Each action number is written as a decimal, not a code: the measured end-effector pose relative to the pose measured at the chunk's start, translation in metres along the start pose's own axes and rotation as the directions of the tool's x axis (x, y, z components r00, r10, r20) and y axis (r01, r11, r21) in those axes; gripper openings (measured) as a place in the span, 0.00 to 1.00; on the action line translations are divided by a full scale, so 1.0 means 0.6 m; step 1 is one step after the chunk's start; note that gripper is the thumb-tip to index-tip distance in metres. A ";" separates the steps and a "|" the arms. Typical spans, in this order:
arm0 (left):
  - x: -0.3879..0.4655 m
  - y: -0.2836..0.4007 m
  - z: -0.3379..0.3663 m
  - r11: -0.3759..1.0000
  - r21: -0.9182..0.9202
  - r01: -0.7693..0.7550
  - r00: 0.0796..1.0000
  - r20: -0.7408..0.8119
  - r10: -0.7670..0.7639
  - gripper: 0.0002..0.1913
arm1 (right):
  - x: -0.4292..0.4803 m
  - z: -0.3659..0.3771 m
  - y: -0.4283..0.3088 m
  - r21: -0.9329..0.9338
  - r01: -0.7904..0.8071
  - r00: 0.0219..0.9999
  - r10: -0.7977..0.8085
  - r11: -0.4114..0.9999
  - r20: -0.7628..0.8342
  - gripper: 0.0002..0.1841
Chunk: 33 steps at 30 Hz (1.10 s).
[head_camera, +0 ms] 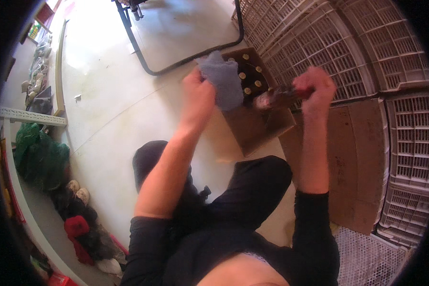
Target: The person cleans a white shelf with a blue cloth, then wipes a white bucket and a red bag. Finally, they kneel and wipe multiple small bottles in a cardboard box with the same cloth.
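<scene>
My left hand (199, 94) grips a grey-blue cloth (224, 84), which hangs over the near left part of an open cardboard box (245, 128). In the box stand several dark bottles with yellowish caps (258, 83). To the right, my right hand (315, 85) is closed around the reddish end of a dark bottle (284, 97), held tilted almost sideways above the box's right edge. Motion blurs this bottle and the hand, so its label and details cannot be made out. The cloth and the held bottle are apart.
Stacked white plastic crates (314, 39) line the right side, with a flat cardboard sheet (354, 161) leaning there. A black tubular frame (189, 64) stands beyond the box. At left, a white metal shelf (32, 116) holds a green bag (41, 157) and shoes (79, 193).
</scene>
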<state>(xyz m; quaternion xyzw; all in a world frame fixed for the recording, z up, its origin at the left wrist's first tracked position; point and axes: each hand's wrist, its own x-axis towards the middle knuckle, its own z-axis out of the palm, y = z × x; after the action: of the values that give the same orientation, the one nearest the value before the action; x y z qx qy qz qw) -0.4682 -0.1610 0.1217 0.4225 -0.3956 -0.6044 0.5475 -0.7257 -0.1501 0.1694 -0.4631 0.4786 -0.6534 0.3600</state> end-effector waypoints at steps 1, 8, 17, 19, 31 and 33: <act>0.001 0.005 0.000 0.996 -0.033 -0.087 0.996 -0.018 0.087 0.12 | -0.014 -0.013 0.046 -0.100 -0.061 0.997 0.055 0.993 -0.057 0.17; -0.003 0.020 -0.017 0.984 -0.168 0.064 0.990 -0.111 -0.083 0.14 | -0.084 -0.120 0.317 -0.450 -0.321 0.947 0.277 0.833 -0.162 0.18; 0.023 0.020 -0.039 0.972 -0.213 -0.102 0.989 0.086 0.122 0.23 | -0.103 -0.200 0.365 -0.844 -0.220 0.947 0.315 0.490 -0.064 0.17; 0.025 0.018 -0.038 0.915 -0.401 -0.033 0.995 0.072 0.068 0.29 | -0.103 -0.197 0.339 -0.855 -0.176 0.948 0.319 0.487 -0.013 0.16; 0.016 0.005 -0.069 0.281 -0.882 0.378 0.856 0.449 0.256 0.42 | -0.004 -0.100 0.309 -0.991 -0.027 0.902 0.430 0.130 0.032 0.21; 0.010 0.002 -0.063 0.274 -0.889 0.366 0.874 0.429 0.227 0.35 | -0.012 -0.101 0.287 -0.984 -0.102 0.904 0.427 0.148 -0.030 0.21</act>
<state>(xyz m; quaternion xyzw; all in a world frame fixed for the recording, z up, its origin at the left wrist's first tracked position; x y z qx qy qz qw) -0.4327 -0.1679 0.1099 -0.1393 -0.0529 -0.8257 0.5441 -0.7761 -0.1747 -0.0044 -0.5715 0.8032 -0.0637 0.1553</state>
